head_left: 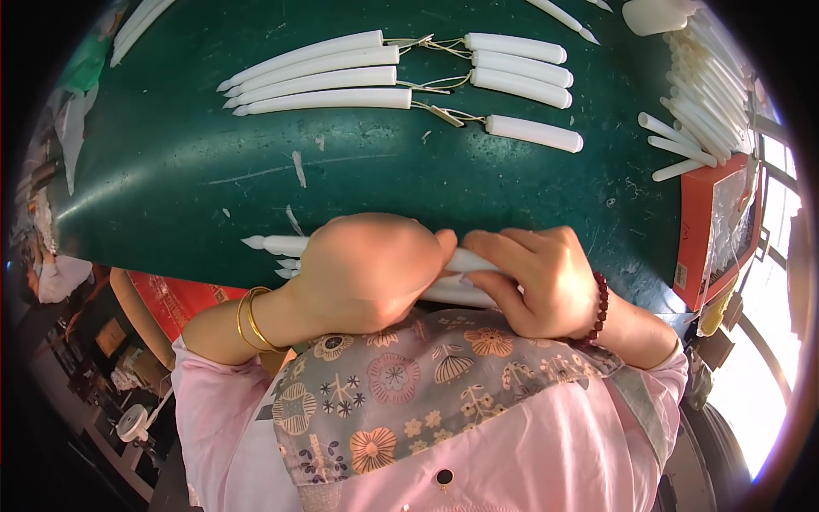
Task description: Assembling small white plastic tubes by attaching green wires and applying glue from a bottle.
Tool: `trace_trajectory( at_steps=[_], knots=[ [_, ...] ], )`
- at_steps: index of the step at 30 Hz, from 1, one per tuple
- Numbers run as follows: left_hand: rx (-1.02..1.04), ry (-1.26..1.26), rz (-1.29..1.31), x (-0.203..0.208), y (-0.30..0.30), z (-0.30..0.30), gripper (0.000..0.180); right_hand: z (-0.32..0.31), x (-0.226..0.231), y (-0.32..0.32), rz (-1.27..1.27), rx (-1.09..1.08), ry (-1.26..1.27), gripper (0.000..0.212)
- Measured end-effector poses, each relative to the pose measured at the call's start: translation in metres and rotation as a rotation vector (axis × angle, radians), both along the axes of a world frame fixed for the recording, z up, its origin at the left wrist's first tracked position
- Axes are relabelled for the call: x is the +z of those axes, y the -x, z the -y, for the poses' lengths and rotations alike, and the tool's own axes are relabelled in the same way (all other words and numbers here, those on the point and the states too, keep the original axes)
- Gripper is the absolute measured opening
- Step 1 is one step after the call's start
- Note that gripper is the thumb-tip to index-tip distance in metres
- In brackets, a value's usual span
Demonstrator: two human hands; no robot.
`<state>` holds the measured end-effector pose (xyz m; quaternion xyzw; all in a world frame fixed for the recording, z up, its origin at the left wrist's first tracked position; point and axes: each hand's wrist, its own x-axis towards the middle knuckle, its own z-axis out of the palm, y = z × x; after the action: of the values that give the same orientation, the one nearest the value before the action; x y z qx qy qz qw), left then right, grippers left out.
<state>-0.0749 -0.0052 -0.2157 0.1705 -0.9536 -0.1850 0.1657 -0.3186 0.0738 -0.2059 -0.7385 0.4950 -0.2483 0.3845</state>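
Observation:
Close to my body at the table's near edge, both hands are closed around a white electric taper candle (468,261). My left hand (368,271) wraps its flame-tip side, and several pointed tips (275,246) stick out to the left of that hand. My right hand (539,277) pinches the candle's right part with thumb and fingers. Just below, a second white tube (461,293) lies against my apron, partly hidden by the hands. The joint between the candle's parts is covered by my fingers.
Farther off on the green table (341,179) lie several candle bodies (324,78), wired to separate white base tubes (533,134). At the right are a pile of white tubes (704,102) and a red box (715,230). Plastic scraps (299,169) lie about.

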Motion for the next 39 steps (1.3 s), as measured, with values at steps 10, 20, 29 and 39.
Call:
trace_trajectory(
  at_steps=[10,20,29,39],
  knots=[
    [0.058,0.100,-0.070,-0.028,0.008,0.013,0.028,0.016,-0.028,0.002,-0.187,0.021,0.256,0.033],
    [0.004,-0.107,-0.005,-0.004,-0.006,0.043,0.033,0.038,-0.018,0.035,-0.213,-0.123,0.455,0.024],
    [0.253,0.066,0.024,-0.024,0.017,0.080,0.027,0.060,-0.033,0.024,-0.506,-0.233,0.452,0.042],
    [0.219,0.036,-0.085,-0.033,0.017,0.065,0.033,0.054,-0.015,0.002,-0.152,-0.313,0.052,0.033]
  ],
)
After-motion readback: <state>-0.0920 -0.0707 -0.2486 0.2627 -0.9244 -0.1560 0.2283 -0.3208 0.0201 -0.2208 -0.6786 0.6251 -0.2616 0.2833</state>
